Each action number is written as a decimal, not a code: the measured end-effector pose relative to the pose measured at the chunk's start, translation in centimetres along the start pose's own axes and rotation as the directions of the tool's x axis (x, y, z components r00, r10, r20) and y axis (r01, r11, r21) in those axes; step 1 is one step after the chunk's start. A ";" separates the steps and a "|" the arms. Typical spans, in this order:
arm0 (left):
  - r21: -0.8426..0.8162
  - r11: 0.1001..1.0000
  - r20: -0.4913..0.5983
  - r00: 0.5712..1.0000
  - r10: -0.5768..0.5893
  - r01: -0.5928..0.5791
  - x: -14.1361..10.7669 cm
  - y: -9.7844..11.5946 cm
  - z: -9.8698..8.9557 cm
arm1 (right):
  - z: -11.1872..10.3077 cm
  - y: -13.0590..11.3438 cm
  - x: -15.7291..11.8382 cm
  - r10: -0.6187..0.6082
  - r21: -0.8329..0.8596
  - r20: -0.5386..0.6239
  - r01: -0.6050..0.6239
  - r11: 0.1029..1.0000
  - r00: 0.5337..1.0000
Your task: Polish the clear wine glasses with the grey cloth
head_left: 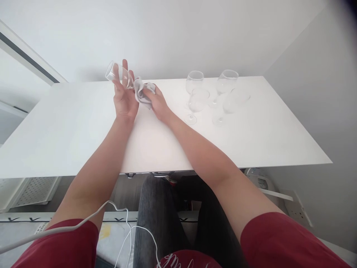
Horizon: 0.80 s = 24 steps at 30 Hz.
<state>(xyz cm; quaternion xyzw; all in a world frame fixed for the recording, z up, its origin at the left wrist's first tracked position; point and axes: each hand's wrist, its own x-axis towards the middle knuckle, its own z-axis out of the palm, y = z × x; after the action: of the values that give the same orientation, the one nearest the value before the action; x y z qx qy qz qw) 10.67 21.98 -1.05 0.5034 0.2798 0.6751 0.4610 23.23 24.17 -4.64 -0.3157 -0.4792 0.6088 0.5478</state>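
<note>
Tabletop (267,141) noted as white, flat and plain, its far edge along a pale wall (173,37). On my feed a greyer wall (318,96) closes the right side, with a socket (298,213) low down. At lower left I record a perforated white bin (37,190) beneath the near edge. A white cable (67,227) crosses in front of the left sleeve (75,242), which is dark red. Dark trousers (158,208) show below the near edge.

Glass (120,75) is held above the left far part of the tabletop, in the left hand (125,96). I find that hand palm up, with the glass between the thumb in front and fingers behind; other fingers stand spread upward. The right hand (157,100) has its fingers pinched on a bunched cloth (142,92), which meets the lower end of the glass.

I report the glass as clear and colourless, tilted well over, its rim to the left and its lower end to the right; fingers show through its side. Its lower end is hidden by the cloth, so I cannot tell its full form. Right of the hands, four stemmed glasses (198,100) stand upright, two nearer and two farther, equally clear.
</note>
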 end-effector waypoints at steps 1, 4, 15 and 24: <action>-0.038 0.999 0.022 1.000 0.000 0.001 0.0 -0.1 0.0 | 0.2 0.0 -0.2 -0.035 -0.012 0.013 0.035 0.999 0.999; -0.153 0.988 0.059 0.998 -0.029 0.038 0.2 -0.2 -0.1 | 0.3 -0.1 -0.7 -0.152 -0.117 0.008 0.152 0.981 0.988; -0.243 0.967 0.129 0.991 -0.045 0.076 0.5 -0.4 -1.0 | 0.6 -0.8 -1.1 -0.031 -0.021 0.001 0.031 0.999 1.000; -0.108 0.994 -0.053 0.999 0.000 -0.005 0.7 -0.5 -1.2 | 0.2 -0.9 -0.6 -0.069 0.179 -0.120 0.090 0.980 0.990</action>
<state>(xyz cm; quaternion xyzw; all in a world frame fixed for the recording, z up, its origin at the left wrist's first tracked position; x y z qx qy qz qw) 9.65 22.89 -1.57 0.4601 0.2542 0.7029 0.4792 23.54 23.50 -3.82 -0.2785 -0.4014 0.6092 0.6246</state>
